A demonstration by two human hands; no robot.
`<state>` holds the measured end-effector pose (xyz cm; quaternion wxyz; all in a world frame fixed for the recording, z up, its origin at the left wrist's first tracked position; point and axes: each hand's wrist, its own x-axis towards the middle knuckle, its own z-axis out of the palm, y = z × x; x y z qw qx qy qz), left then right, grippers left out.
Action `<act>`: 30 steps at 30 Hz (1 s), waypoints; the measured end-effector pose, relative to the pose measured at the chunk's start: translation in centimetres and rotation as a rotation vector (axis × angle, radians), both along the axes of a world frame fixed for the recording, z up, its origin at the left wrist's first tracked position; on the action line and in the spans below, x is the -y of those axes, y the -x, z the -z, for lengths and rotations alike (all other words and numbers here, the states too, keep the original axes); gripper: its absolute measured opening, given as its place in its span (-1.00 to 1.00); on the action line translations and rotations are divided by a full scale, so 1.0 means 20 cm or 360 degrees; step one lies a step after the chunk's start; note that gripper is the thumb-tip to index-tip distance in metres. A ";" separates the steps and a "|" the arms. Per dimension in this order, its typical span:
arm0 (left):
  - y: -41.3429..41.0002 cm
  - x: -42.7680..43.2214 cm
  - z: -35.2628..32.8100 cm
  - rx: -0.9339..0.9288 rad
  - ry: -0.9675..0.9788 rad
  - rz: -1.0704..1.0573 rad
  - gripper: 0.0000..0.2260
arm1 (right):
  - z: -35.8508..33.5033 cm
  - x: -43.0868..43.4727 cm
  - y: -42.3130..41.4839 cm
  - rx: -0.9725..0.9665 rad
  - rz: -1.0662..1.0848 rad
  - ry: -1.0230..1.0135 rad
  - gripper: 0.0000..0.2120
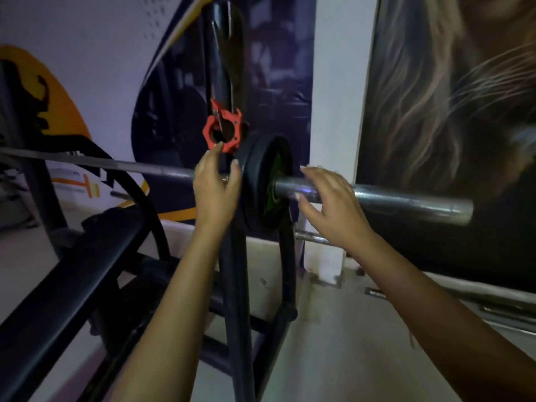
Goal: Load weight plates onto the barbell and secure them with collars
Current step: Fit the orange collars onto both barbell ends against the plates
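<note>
A steel barbell (406, 203) lies across a black rack, its sleeve pointing right. A black weight plate (261, 169) with a green hub sits on the sleeve against the rack upright. A red collar (223, 130) hangs on the upright just above the bar. My left hand (216, 184) is spread open on the inner side of the plate, fingertips just under the red collar. My right hand (327, 198) rests open over the sleeve, right of the plate, fingers apart and holding nothing.
The black rack upright (235, 285) stands between my arms. A padded bench frame (75, 274) slants across the lower left. A chrome peg (311, 237) sticks out behind the plate. Printed wall banners close off the back, with pale floor below.
</note>
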<state>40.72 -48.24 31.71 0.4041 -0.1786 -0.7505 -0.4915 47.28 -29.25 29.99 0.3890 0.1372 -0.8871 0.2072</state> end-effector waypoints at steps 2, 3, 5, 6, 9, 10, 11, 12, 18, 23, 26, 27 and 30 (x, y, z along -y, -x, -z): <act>0.18 0.04 -0.10 0.0098 0.0047 -0.0055 -0.66 | -0.08 0.02 0.13 0.0004 -0.0066 0.0019 -0.54; 0.26 0.05 -0.13 0.0165 0.0108 -0.0081 -0.67 | -0.11 0.02 0.19 0.0007 -0.0081 0.0011 -0.53; 0.39 0.07 -0.18 0.0273 0.0255 -0.0132 -0.67 | -0.16 0.03 0.29 0.0023 -0.0107 0.0003 -0.53; 0.45 0.07 -0.19 0.0304 0.0352 -0.0173 -0.66 | -0.18 0.04 0.33 0.0043 -0.0117 0.0001 -0.53; 0.56 0.08 -0.20 0.0321 0.0669 -0.0397 -0.67 | -0.21 0.04 0.42 0.0114 -0.0157 -0.0039 -0.54; 0.58 0.08 -0.20 0.0305 0.0728 -0.0464 -0.69 | -0.22 0.05 0.44 0.0132 -0.0179 -0.0050 -0.54; 0.59 0.08 -0.20 0.0274 0.0774 -0.0507 -0.74 | -0.22 0.05 0.45 0.0146 -0.0206 -0.0051 -0.55; 0.60 0.08 -0.20 0.0231 0.0816 -0.0532 -0.81 | -0.22 0.06 0.46 0.0159 -0.0233 -0.0038 -0.55; 0.55 0.08 -0.21 0.0036 0.0700 -0.0560 -0.86 | -0.23 0.05 0.50 0.0211 -0.0310 0.0014 -0.56; 0.43 0.06 -0.35 -0.0120 0.0529 -0.0552 -0.76 | -0.23 0.04 0.52 0.0220 -0.0370 0.0026 -0.57; 0.34 0.06 -0.41 -0.0203 0.0457 -0.0570 -0.74 | -0.24 0.02 0.53 0.0236 -0.0408 0.0070 -0.57; 0.31 0.05 -0.42 -0.0234 0.0449 -0.0568 -0.74 | -0.25 0.02 0.53 0.0245 -0.0442 0.0152 -0.57; 0.18 -0.01 -0.40 -0.0340 0.0533 -0.0559 -0.76 | -0.32 0.02 0.50 0.0288 -0.0608 0.0712 -0.65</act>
